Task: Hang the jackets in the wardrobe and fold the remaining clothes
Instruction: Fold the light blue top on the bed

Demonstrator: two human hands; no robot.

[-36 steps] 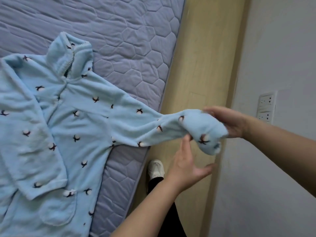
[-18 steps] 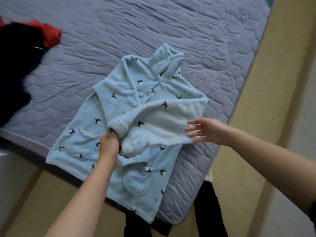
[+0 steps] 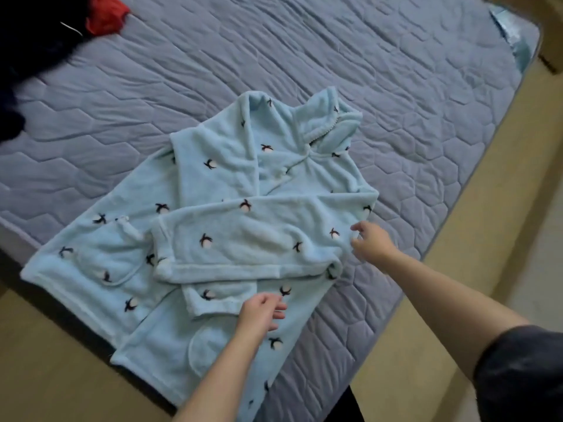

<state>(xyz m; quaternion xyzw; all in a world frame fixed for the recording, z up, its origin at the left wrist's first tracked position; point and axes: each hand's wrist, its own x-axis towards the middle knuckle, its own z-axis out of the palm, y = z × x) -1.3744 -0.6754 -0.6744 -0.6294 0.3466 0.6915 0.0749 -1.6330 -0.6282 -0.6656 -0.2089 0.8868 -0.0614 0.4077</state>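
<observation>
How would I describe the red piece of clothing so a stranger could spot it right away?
Start at the grey quilted mattress. Look to the far left of it, where a dark clothes pile lies. The red garment pokes out beside that pile, the only red thing there.

There was the grey-blue quilted mattress (image 3: 396, 86), stitched in hexagons, and flat across its near corner lay the light blue fleece jacket with small dark-and-white motifs (image 3: 243, 239), both sleeves folded over its front and its hem at the near edge. Away at the far left corner sat a heap of dark clothing (image 3: 33, 41), with a crumpled red cloth (image 3: 105, 13) right against it.
</observation>
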